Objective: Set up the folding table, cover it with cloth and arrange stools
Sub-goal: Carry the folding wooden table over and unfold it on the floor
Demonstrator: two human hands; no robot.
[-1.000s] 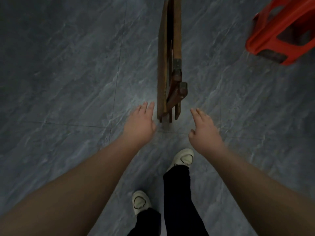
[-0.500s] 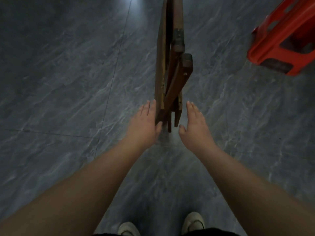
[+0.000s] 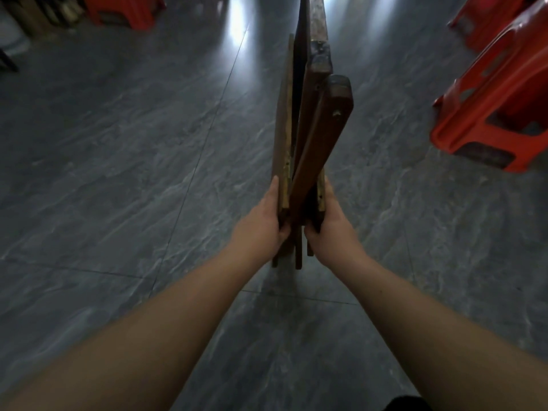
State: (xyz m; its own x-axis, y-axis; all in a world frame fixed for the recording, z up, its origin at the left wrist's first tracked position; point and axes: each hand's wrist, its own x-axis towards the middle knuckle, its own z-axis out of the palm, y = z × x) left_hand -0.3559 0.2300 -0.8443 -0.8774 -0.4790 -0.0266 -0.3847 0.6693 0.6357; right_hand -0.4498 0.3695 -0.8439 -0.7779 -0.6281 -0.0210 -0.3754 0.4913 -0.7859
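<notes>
Folding table (image 3: 308, 137) is folded flat and stands on edge on the floor (image 3: 148, 173), long axis running straight away from the person. Both hands clamp its near end: left hand (image 3: 261, 226) on the left face, right hand (image 3: 332, 229) on the right, thumbs hooked round the edge. Half a second ago both palms were open beside it, not gripping. Red stool (image 3: 486, 123) sits off right, well apart.

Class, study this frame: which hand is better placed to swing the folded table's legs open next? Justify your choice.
Probably the right. The right hand grips the folded brown wooden table on the side where its dark wooden leg splays outward. The left hand holds the flat tabletop panel, so it is better suited to steadying.
</notes>
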